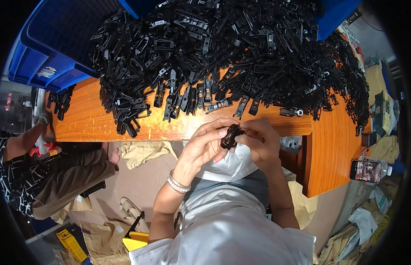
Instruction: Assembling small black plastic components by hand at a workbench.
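Observation:
Just past the near table edge, my left hand (203, 145) and my right hand (263, 143) meet over my lap. Between them is a small black plastic part (231, 136), dark and oblong; its exact kind is too small to make out. Thumb and fingers of the left hand pinch it from one side. The right fingers close on its other side, partly hiding it. A heaped pile of similar long black plastic parts (188, 53) covers much of the wooden table (165, 128), with several loose ones lying at its near edge.
A blue plastic crate (55, 66) stands tilted at the left of the pile. Another person (60, 176) sits on the left. A phone (366, 171) stands by the table's right side. Brown paper bags (104, 238) and a yellow crate (73, 245) lie on the floor.

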A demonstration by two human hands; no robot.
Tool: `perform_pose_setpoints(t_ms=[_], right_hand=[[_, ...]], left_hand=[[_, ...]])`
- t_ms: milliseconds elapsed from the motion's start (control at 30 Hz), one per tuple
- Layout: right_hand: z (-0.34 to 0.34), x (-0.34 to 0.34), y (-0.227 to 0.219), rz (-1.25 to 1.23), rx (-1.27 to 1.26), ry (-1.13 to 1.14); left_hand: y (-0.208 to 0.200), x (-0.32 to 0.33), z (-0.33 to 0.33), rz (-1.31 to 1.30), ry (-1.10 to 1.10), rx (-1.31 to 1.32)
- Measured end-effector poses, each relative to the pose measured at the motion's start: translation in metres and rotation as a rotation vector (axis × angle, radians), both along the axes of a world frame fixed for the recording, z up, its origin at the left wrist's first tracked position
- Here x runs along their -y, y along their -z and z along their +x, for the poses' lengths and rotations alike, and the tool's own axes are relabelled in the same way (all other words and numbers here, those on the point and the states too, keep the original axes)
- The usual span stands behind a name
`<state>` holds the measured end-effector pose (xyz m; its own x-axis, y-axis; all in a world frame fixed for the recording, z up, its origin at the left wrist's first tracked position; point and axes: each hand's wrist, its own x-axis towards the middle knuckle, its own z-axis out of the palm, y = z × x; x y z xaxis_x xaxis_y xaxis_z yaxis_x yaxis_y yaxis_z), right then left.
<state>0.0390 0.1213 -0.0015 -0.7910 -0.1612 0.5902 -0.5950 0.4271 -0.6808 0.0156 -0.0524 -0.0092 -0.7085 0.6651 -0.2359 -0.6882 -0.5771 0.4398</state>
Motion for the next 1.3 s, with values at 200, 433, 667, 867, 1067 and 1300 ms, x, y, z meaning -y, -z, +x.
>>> perform_pose_setpoints(t_ms=[200, 433, 667, 867, 1067, 1300], right_hand=[[-0.004, 0.003, -0.010, 0.143, 0.024, -0.036], [0.015, 0.014, -0.014, 0.005, 0.222, 0.069], [0.024, 0.005, -0.003, -0.350, 0.377, 0.111], [0.011, 0.016, -0.008, -0.539, 0.354, 0.196], [0.010, 0.022, -0.006, -0.596, 0.578, 0.113], [0.013, 0.026, -0.009, -0.503, 0.576, 0.169]], left_hand=[[-0.003, 0.000, 0.005, -0.075, 0.005, -0.015], [-0.017, 0.011, 0.005, -0.852, -0.476, -0.554], [-0.010, 0.086, -0.038, -2.233, -0.563, -1.079], [-0.009, 0.079, -0.039, -2.047, -0.973, -1.222], [-0.030, 0.030, -0.002, -0.781, -0.332, -0.425], [-0.024, 0.017, 0.006, -0.659, -0.164, -0.331]])
